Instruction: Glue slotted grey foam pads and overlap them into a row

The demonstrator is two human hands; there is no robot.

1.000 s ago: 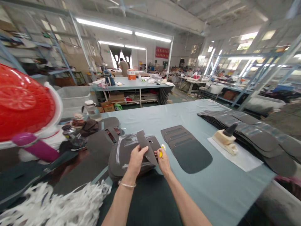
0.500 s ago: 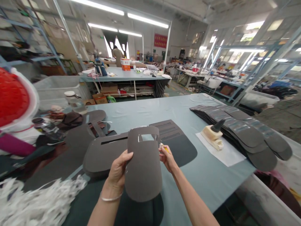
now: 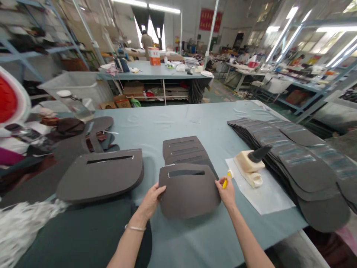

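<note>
The left hand (image 3: 152,201) is clamped on the left edge of a gray slotted panel (image 3: 189,195). The right hand (image 3: 226,191) pinches the panel's right edge and also grips a yellow tool (image 3: 225,183). The panel is held above the table (image 3: 192,119), overlapping the near part of the slotted pieces (image 3: 182,144). To the left lies a panel stack (image 3: 102,178); to the right, a glue bottle (image 3: 245,162) rests on a white sheet (image 3: 263,197), beside a long pile of panels (image 3: 301,160).
</note>
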